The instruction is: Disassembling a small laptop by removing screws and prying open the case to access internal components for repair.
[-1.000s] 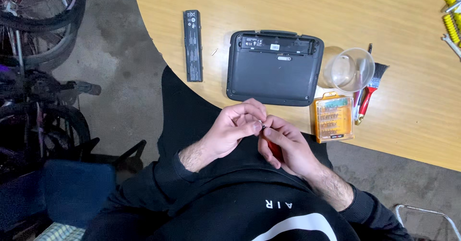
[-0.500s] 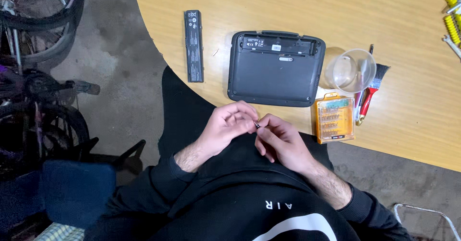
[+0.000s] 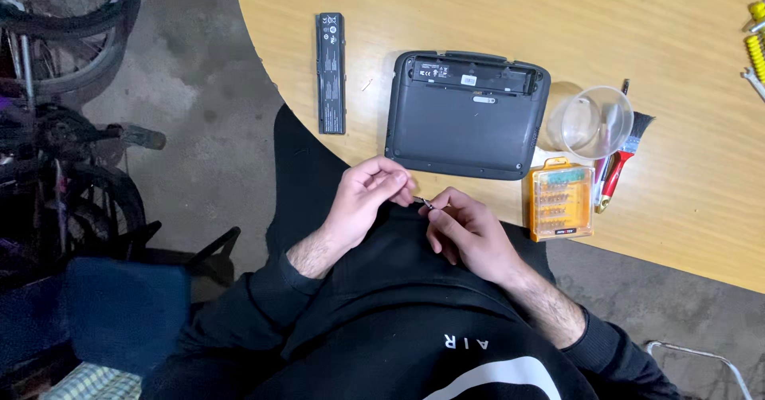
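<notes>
I am looking down at a curved wooden table (image 3: 494,17) where a dark grey laptop (image 3: 466,113) is lying underside up, small white and grey labels sitting in the open slot along its far edge. A long black battery (image 3: 331,73), carrying a pale label near its far end, is lying apart to the laptop's left. An orange bit case (image 3: 561,200) with a clear lid is sitting just beside the laptop's right corner, next to a clear cup (image 3: 596,121) and a red-handled brush (image 3: 618,161). Over the lap, near the table edge, the left hand (image 3: 362,201) and right hand (image 3: 466,233) are meeting, both curled, pinching between their fingertips a tiny silvery bit (image 3: 423,201); it is too small for me to tell more.
</notes>
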